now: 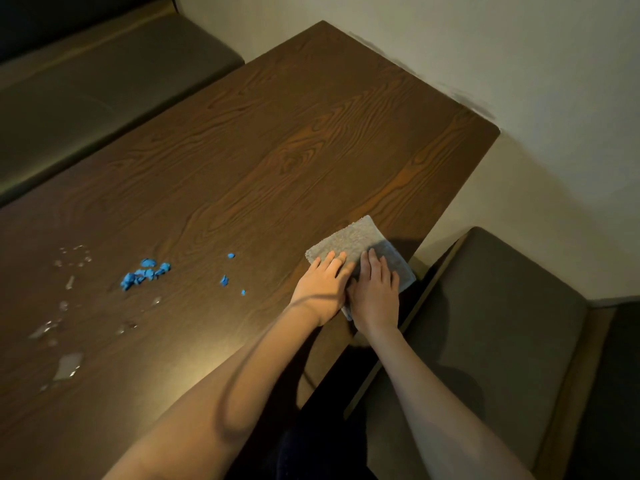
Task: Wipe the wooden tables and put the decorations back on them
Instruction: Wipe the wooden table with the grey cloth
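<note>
A folded grey cloth lies on the dark wooden table, at its right edge. My left hand rests flat on the cloth's near left part, fingers spread. Beside it, my right hand presses flat on the cloth's right part, where the cloth hangs slightly over the table edge. Blue crumbs lie scattered on the table to the left, with smaller bits nearer the cloth. Water spills glisten at the far left. No decorations are in view.
A dark padded bench stands to the right of the table, and another bench runs along its far left side. A pale wall meets the table's far end.
</note>
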`<state>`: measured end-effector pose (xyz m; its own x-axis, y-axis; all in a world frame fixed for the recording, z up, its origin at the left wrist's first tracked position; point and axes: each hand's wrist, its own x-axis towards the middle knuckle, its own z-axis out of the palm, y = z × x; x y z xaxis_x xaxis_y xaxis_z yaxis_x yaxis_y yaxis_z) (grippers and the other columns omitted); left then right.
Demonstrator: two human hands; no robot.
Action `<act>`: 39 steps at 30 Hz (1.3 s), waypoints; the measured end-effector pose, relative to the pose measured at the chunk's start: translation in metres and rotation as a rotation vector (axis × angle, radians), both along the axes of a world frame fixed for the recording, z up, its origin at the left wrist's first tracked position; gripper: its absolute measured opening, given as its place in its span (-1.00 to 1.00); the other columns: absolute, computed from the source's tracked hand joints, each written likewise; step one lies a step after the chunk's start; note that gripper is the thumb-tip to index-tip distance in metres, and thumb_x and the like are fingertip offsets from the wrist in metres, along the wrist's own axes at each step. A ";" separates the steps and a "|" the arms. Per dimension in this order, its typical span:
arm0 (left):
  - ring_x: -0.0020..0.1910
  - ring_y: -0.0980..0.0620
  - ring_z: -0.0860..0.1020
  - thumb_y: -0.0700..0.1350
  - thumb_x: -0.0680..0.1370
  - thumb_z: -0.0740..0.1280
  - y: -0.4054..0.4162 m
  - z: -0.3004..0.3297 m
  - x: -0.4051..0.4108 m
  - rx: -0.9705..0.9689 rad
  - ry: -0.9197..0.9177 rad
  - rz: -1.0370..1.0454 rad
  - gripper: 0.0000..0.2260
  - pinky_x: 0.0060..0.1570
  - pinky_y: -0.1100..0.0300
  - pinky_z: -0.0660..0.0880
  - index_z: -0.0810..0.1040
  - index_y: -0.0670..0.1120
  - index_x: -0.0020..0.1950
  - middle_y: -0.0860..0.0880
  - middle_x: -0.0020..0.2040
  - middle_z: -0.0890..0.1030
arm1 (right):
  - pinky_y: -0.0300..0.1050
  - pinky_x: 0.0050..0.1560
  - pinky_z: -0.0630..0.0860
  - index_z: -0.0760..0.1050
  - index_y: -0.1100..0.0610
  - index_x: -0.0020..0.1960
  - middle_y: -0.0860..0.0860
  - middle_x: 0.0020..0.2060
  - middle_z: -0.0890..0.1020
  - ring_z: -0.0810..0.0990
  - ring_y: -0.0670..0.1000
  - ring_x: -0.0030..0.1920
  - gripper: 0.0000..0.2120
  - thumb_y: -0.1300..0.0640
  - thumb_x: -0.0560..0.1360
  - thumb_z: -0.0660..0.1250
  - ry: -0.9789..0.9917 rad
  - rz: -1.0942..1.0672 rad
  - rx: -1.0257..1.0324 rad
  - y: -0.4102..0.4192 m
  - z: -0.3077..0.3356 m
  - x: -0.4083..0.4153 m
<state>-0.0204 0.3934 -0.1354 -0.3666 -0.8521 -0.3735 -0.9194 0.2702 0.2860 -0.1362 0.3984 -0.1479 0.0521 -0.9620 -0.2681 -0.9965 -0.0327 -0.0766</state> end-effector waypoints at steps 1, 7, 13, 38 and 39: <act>0.54 -0.11 -0.07 -0.07 0.64 0.08 0.011 0.000 0.006 -0.001 0.010 0.009 -0.48 0.48 0.05 -0.12 -0.04 -0.10 0.55 -0.11 0.56 -0.02 | 0.12 0.50 0.05 -0.13 0.15 0.55 0.09 0.54 0.01 -0.02 0.10 0.54 -0.40 0.01 0.63 0.06 0.000 0.001 0.000 0.012 0.001 0.007; 0.53 -0.10 0.00 -0.12 0.63 0.07 0.088 -0.003 0.054 -0.039 0.048 0.038 -0.52 0.47 0.07 -0.07 0.04 -0.09 0.54 -0.12 0.55 0.06 | 0.13 0.49 0.06 -0.09 0.18 0.54 0.10 0.54 0.01 0.00 0.11 0.53 -0.41 0.00 0.63 0.06 0.016 0.003 0.016 0.087 0.007 0.057; 0.52 -0.13 0.06 -0.07 0.64 0.05 0.165 -0.007 0.115 -0.076 0.034 0.035 -0.55 0.46 0.04 -0.01 0.10 -0.11 0.53 -0.14 0.53 0.12 | 0.17 0.46 0.07 -0.20 0.23 0.53 0.15 0.54 -0.06 -0.04 0.15 0.53 -0.31 -0.03 0.62 0.10 0.068 0.052 0.052 0.162 0.001 0.119; 0.54 -0.09 -0.05 -0.12 0.63 0.14 0.171 -0.011 0.116 0.047 0.124 0.112 -0.47 0.48 0.09 -0.07 0.02 -0.01 0.55 -0.04 0.57 -0.04 | 0.07 0.50 -0.10 -0.20 0.26 0.53 0.18 0.53 -0.13 -0.10 0.13 0.54 -0.21 0.00 0.57 0.23 -0.017 0.025 -0.005 0.177 -0.005 0.120; 0.54 -0.09 -0.04 -0.12 0.64 0.11 0.162 -0.008 0.109 0.035 0.117 0.099 -0.51 0.48 0.09 -0.07 0.06 -0.03 0.55 -0.06 0.56 -0.02 | 0.08 0.49 -0.08 -0.17 0.27 0.54 0.19 0.53 -0.10 -0.08 0.13 0.54 -0.20 0.01 0.55 0.26 0.000 0.032 -0.015 0.168 -0.007 0.113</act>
